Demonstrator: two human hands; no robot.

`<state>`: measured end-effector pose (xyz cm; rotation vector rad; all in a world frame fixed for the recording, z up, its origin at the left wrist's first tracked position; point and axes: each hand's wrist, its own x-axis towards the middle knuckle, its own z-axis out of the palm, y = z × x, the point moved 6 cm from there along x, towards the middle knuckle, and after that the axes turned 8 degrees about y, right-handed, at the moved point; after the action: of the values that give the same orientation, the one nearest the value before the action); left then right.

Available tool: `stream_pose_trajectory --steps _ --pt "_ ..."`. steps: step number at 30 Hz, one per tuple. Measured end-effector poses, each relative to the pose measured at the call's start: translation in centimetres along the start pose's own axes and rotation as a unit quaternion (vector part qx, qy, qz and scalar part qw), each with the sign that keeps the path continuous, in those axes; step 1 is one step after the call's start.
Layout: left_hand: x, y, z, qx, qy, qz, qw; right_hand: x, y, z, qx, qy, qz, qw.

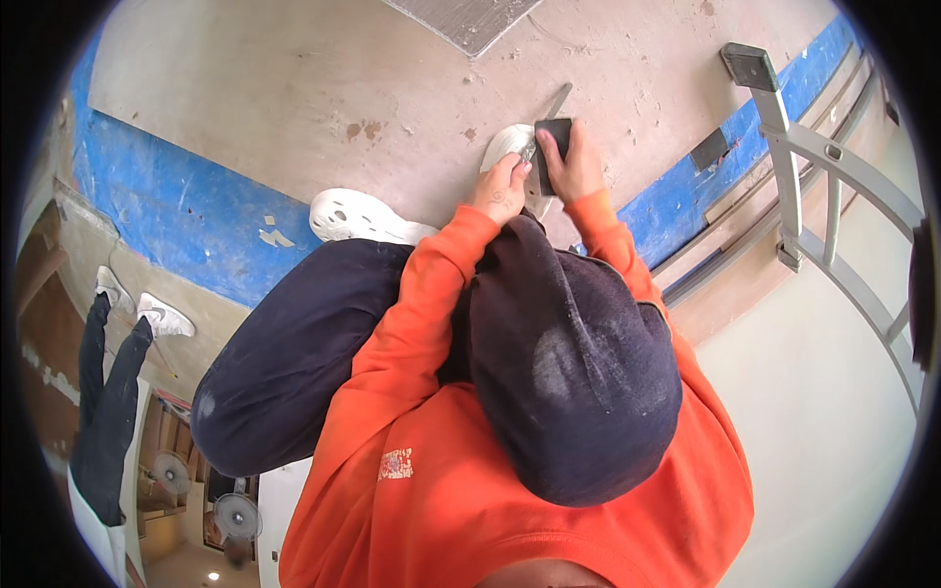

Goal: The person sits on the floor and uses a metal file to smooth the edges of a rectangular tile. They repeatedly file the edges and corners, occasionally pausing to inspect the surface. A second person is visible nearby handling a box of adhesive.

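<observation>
Above the white shoe [503, 145] on my foot, both hands work close together. My right hand [580, 169] is closed around a black rectangular block [555, 182], its thumb lying on the block's near face. My left hand [502, 188] is closed in a pinch at the block's left edge, on a small metallic piece that its fingers mostly cover. Just beyond the block a thin grey strip [561, 100] sticks out at a slant; whether it joins that piece I cannot tell.
Pale, debris-specked board [245, 78] covers the floor, bordered by blue sheeting [186, 191]. A grey metal sheet [470, 24] lies at the far edge. A metal ladder [784, 147] stands at right. Another person's legs [108, 377] and fans [238, 514] show at left.
</observation>
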<state>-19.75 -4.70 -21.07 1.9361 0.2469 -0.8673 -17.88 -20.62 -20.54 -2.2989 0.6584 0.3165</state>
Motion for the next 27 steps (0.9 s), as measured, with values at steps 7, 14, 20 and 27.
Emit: stream_pose_trajectory --steps 7,14,20,27 --pt "-0.1 -0.5 0.0 0.020 -0.004 0.013 1.000 0.2 -0.4 -0.9 0.044 0.047 -0.060 0.996" --pt "0.3 -1.0 0.2 -0.003 -0.007 0.020 1.000 0.0 -0.1 -0.3 0.023 -0.036 -0.037 0.998" --pt "0.4 -1.0 0.1 0.022 -0.066 -0.007 0.998 -0.1 -1.5 -1.6 0.018 0.015 -0.122 0.992" --pt "-0.1 -0.3 -0.5 0.021 -0.119 -0.009 0.993 -0.6 -1.1 -1.9 0.016 -0.055 -0.091 0.994"
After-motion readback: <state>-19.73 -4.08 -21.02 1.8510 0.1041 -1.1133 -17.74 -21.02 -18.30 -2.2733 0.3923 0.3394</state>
